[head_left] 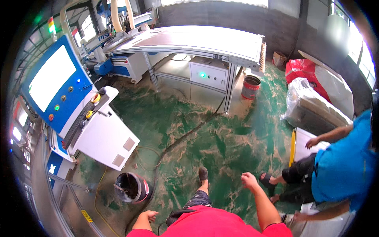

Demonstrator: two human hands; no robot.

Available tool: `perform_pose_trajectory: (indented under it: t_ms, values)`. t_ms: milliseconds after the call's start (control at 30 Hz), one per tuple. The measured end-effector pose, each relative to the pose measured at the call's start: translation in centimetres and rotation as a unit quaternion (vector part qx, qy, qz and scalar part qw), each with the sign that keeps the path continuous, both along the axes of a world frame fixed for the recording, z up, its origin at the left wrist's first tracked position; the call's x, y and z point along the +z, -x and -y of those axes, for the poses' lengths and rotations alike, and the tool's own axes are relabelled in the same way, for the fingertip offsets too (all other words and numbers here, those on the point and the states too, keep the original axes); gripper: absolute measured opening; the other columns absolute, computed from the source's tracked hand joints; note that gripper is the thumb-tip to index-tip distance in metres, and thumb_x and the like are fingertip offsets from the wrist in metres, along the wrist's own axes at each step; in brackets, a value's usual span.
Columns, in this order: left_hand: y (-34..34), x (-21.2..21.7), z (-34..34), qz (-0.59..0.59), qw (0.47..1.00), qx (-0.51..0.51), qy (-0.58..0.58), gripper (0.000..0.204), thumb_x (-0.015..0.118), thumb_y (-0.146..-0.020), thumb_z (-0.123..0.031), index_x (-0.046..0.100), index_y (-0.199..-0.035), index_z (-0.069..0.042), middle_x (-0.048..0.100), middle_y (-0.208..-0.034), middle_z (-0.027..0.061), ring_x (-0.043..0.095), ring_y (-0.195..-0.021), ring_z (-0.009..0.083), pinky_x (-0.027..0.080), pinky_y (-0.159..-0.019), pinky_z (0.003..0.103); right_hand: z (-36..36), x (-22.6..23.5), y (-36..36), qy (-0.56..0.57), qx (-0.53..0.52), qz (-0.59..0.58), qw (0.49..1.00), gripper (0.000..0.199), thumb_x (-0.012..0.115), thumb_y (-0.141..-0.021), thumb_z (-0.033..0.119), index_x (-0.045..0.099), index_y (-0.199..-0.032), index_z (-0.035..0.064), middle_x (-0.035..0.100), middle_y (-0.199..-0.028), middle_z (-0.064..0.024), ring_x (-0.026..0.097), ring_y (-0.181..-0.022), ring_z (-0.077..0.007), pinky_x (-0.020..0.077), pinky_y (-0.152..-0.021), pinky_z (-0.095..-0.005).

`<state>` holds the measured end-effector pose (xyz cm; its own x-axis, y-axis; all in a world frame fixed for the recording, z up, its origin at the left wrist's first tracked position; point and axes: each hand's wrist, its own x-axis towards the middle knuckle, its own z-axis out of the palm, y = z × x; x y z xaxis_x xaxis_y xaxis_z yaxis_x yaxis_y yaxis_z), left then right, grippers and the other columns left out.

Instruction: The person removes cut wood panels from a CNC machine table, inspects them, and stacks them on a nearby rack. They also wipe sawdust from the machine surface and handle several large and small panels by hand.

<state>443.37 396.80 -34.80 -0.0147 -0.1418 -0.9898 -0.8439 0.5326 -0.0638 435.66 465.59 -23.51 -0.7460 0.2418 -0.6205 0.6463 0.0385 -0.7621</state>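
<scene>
My left hand (149, 215) hangs low beside my body with its fingers curled in, and I see nothing in it. Closest to it is a dark bucket (144, 189) with a red and white label, standing on the floor ahead. Raised in front of me to the right, my right hand (249, 181) makes a loose fist with nothing visible inside. It is over the green floor (221, 158), touching nothing, near the sandalled foot of a co-worker in a blue shirt (343, 162). One of my feet, in a dark shoe (203, 173), is stepping forward.
A control cabinet (106, 136) with a lit screen and keyboard stands at left. Ahead is a long machine table (197, 37), with a red bucket (250, 87) by its leg. A dark cable (185, 136) crosses the dusty floor. Plastic-wrapped bundles (316, 106) lie at right.
</scene>
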Motion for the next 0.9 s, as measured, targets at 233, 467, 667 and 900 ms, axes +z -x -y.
perform_pose_trajectory:
  t_ms: [233, 467, 667, 900]
  values:
    - [41.7, -2.6, -17.1, -0.226, 0.936, -0.249, -0.108, 0.055, 0.057, -0.093, -0.053, 0.066, -0.101, 0.001, 0.061, -0.072, 0.0125, 0.058, -0.068, 0.0263, 0.048, -0.062, 0.048, -3.5, -6.6, 5.4, -0.131, 0.171, 0.136, 0.967, 0.042, 0.066, -0.089, 0.035, 0.067, -0.120, 0.0063, 0.071, -0.104, -0.0099, 0.066, -0.090, -0.0233, 0.0552, -0.079, -0.0373]
    - [71.9, 17.9, -47.4, -0.460, 0.809, -0.274, -0.244, 0.051, 0.058, -0.095, -0.045, 0.062, -0.120, -0.001, 0.066, -0.117, 0.0178, 0.061, -0.109, 0.0280, 0.047, -0.094, 0.040, -9.6, -10.2, 13.4, -0.098, -0.040, 0.091, 0.990, 0.025, 0.059, -0.093, 0.025, 0.069, -0.108, 0.0074, 0.063, -0.080, -0.0023, 0.057, -0.068, -0.0153, 0.0466, -0.057, -0.0350]
    - [83.1, 21.0, -60.6, -0.416, 0.764, -0.331, -0.365, 0.046, 0.058, -0.097, -0.041, 0.059, -0.122, -0.003, 0.066, -0.116, 0.0129, 0.061, -0.108, 0.0218, 0.047, -0.093, 0.037, -20.1, -11.1, 33.6, 0.078, -0.171, 0.092, 0.978, 0.028, 0.058, -0.093, 0.026, 0.059, -0.117, 0.0122, 0.060, -0.092, -0.0041, 0.056, -0.068, -0.0177, 0.0489, -0.052, -0.0363]
    - [97.5, 28.4, -67.9, -0.444, 0.742, -0.397, -0.307, 0.043, 0.061, -0.096, -0.037, 0.060, -0.121, -0.002, 0.066, -0.117, 0.0140, 0.062, -0.109, 0.0225, 0.048, -0.094, 0.035, -36.6, 0.5, 66.0, -0.100, -0.273, -0.238, 0.927, 0.024, 0.061, -0.092, 0.014, 0.061, -0.115, 0.0077, 0.057, -0.079, 0.0011, 0.051, -0.063, -0.0090, 0.0429, -0.050, -0.0260]
